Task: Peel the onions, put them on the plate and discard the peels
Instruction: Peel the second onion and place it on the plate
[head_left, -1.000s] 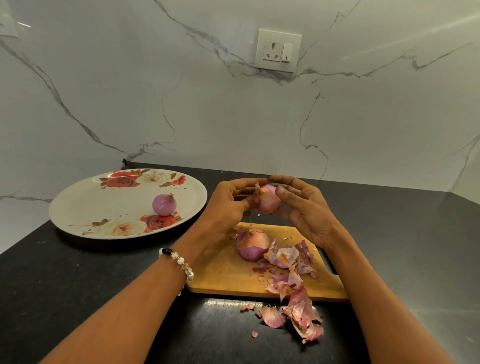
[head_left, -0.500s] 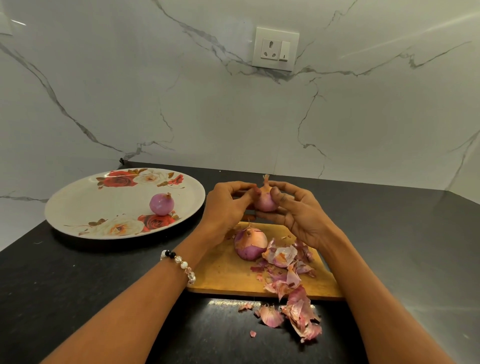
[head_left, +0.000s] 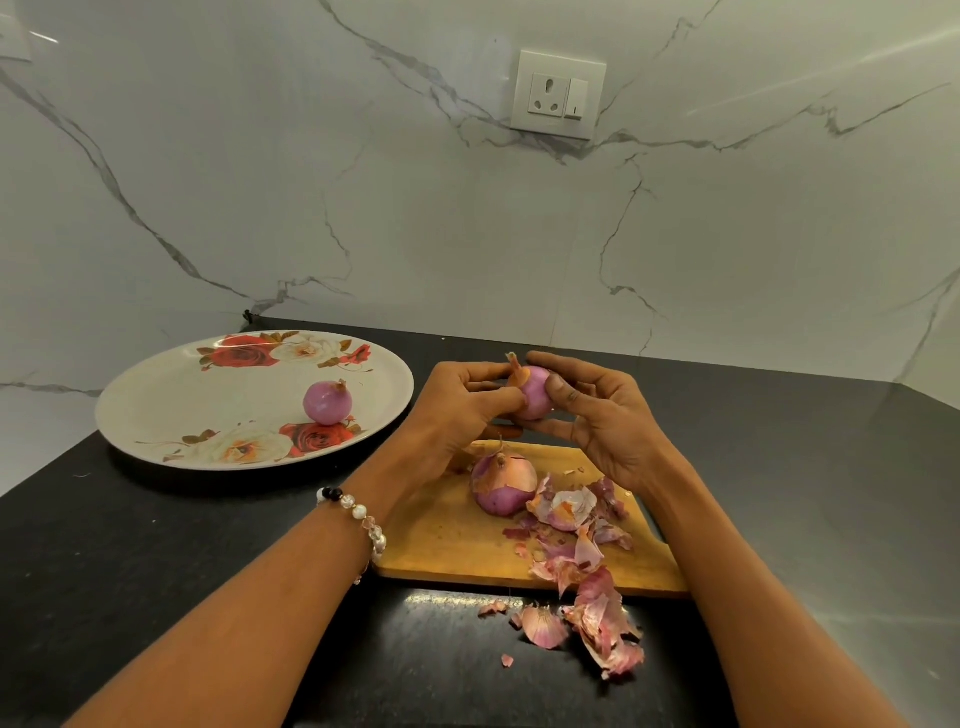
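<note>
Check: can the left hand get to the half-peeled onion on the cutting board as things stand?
Probably yes, once freed. The left hand and right hand together hold another onion above the board. The half-peeled onion sits just below the left hand on the cutting board, with nothing between; the peels lie on its right.

Held onion (head_left: 535, 396), mostly peeled, gripped between left hand (head_left: 462, 410) and right hand (head_left: 602, 415) above the wooden cutting board (head_left: 441, 540). Partly skinned onion (head_left: 503, 483) on the board beside loose peels (head_left: 582, 540), which spill onto the black counter (head_left: 156, 561). Floral plate (head_left: 208, 395), left of board, carrying one peeled onion (head_left: 327, 402)
</note>
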